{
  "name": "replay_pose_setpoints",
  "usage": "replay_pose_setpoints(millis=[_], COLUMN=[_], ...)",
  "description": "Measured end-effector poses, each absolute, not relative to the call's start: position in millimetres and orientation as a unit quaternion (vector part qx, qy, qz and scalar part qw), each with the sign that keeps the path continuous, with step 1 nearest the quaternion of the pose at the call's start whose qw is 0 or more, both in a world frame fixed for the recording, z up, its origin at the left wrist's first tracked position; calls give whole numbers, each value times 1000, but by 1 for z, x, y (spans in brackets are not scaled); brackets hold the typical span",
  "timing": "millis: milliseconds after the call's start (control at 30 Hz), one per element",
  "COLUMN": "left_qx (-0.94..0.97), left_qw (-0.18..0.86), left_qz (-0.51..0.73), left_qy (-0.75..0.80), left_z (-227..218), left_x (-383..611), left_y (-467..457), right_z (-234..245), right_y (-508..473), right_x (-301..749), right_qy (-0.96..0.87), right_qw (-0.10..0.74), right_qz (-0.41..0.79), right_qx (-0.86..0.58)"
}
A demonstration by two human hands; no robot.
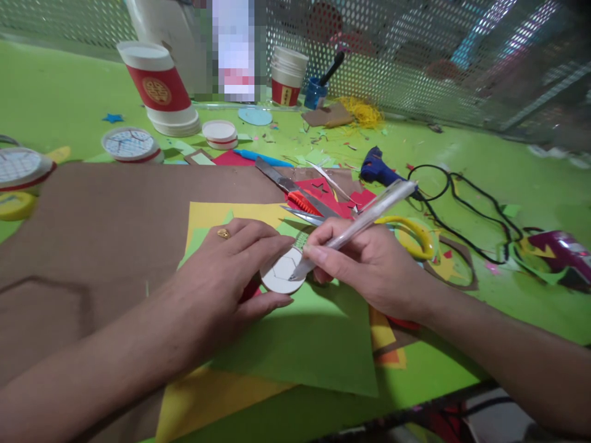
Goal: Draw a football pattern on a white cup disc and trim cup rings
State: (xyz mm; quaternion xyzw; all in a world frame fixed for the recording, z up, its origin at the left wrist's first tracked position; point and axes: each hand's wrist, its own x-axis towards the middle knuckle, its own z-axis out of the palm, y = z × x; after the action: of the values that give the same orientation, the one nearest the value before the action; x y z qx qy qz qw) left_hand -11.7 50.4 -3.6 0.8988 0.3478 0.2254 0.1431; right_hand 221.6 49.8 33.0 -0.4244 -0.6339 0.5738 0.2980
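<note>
My left hand, with a gold ring on one finger, is closed round a small paper cup. The cup's round white end faces up and carries thin dark lines that form a hexagon-like shape. A bit of red shows on its side below my fingers; the rest is hidden by the hand. Pinched in my right hand is a clear-barrelled pen, its tip touching the white disc near its right edge. Both hands rest over sheets of green paper and yellow paper.
Beyond the hands lie a utility knife, yellow-handled scissors, a blue pen and red scraps. A blue glue gun trails a black cord. Paper cups and a blue paint jar stand behind; brown card covers the left.
</note>
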Motion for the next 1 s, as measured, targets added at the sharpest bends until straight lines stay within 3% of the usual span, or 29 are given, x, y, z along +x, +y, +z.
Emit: replay_pose_setpoints(millis=[1000], left_qx=[894], left_qw=[169], left_qz=[215], left_qy=[354], left_z=[3], left_x=[-8], left_y=[54], right_z=[37], right_y=[50], right_x=[224], right_qy=[-654], right_qw=[262], right_qz=[561], right_qx=[-434])
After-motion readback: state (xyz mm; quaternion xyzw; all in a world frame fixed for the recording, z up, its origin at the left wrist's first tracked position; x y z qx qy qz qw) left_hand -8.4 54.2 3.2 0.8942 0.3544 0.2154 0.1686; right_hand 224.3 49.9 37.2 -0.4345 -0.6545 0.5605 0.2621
